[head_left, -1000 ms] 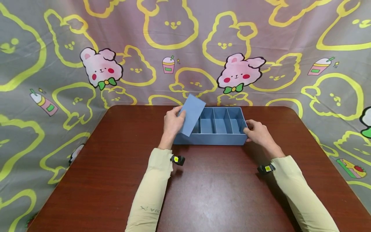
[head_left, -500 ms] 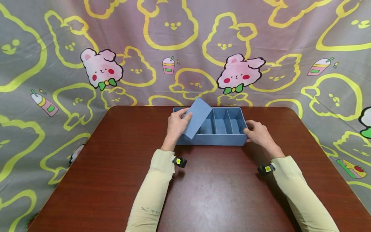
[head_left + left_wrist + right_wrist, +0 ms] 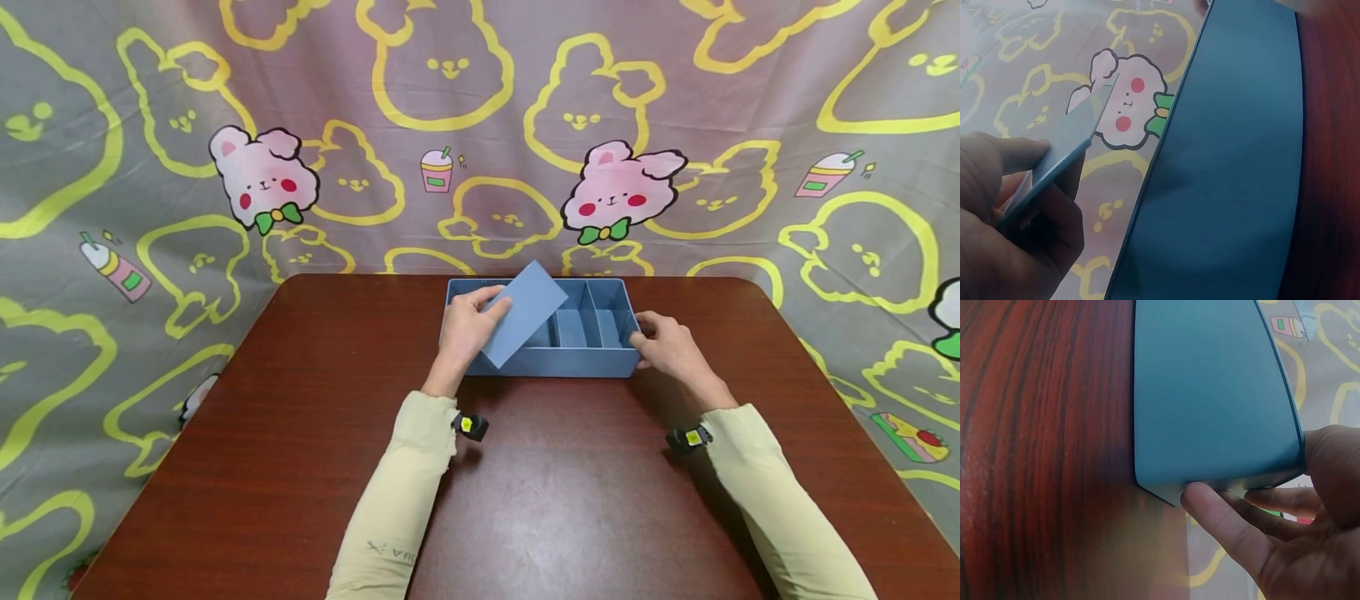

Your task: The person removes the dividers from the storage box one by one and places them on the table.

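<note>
A blue storage box (image 3: 555,362) stands on the table, its inside split into several compartments by thin upright dividers. My left hand (image 3: 467,327) pinches a flat blue divider panel (image 3: 527,310) over the left part of the box. Thumb on one face and fingers on the other, the panel tilts and hides some compartments in the head view. In the left wrist view the panel (image 3: 1075,134) shows nearly edge-on, beside the front wall of the box (image 3: 1222,144). My right hand (image 3: 667,340) grips the box's right end, thumb at the rim and fingers against the end wall (image 3: 1229,482).
The box is near the back edge of the dark reddish-brown table (image 3: 315,400). Behind it hangs a grey curtain (image 3: 510,150) printed with cartoon rabbits and drink cups. A small black wrist camera (image 3: 471,427) sits at my left sleeve cuff, another (image 3: 688,438) at my right.
My left hand has carried the divider panel to the right and slightly down across the box, turning it clockwise. The right hand and the box have stayed in place.
</note>
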`<move>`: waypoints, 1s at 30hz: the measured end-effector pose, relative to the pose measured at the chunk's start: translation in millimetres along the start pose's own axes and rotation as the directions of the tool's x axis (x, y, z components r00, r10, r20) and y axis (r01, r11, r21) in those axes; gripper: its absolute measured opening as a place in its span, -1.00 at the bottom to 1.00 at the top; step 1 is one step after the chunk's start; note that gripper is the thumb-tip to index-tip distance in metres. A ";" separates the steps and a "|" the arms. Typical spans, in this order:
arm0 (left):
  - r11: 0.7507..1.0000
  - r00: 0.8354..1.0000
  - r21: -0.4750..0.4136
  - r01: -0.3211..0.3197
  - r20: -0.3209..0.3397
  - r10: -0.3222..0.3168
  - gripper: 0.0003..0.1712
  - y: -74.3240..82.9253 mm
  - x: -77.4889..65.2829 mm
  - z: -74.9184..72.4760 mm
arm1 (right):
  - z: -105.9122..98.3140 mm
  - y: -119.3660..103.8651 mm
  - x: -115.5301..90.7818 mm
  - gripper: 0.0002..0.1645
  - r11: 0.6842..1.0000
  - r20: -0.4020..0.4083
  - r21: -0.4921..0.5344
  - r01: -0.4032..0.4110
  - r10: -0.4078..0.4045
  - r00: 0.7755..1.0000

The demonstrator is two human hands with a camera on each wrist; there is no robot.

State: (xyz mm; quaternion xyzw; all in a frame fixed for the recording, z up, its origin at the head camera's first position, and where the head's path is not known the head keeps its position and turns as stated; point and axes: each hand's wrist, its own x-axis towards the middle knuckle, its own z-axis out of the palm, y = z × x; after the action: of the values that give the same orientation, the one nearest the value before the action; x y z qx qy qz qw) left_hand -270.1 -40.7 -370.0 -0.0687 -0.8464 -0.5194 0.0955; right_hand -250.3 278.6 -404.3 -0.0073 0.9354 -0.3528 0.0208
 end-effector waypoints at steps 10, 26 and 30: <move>1.000 0.996 -0.012 0.013 0.085 -0.012 -0.59 2.4 -3.3 1.3 | 0.1 -0.3 0.0 -0.41 1.000 0.006 0.015 0.000 0.000 1.000; 0.995 0.980 0.080 -0.066 0.190 0.050 -0.65 3.1 -8.7 11.5 | 1.5 0.4 1.1 -0.40 1.000 -0.003 0.011 -0.004 0.004 1.000; 0.993 0.972 0.092 -0.076 0.228 0.053 -0.65 1.5 -9.1 13.7 | 1.7 -0.4 0.8 -0.41 1.000 -0.002 0.015 -0.009 0.009 1.000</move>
State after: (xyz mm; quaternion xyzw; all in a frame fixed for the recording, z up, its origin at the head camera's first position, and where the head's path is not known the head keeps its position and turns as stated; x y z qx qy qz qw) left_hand -262.1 -28.0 -376.9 -0.1495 -0.8741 -0.4617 0.0192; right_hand -251.0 277.1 -405.4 -0.0025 0.9329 -0.3595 0.0214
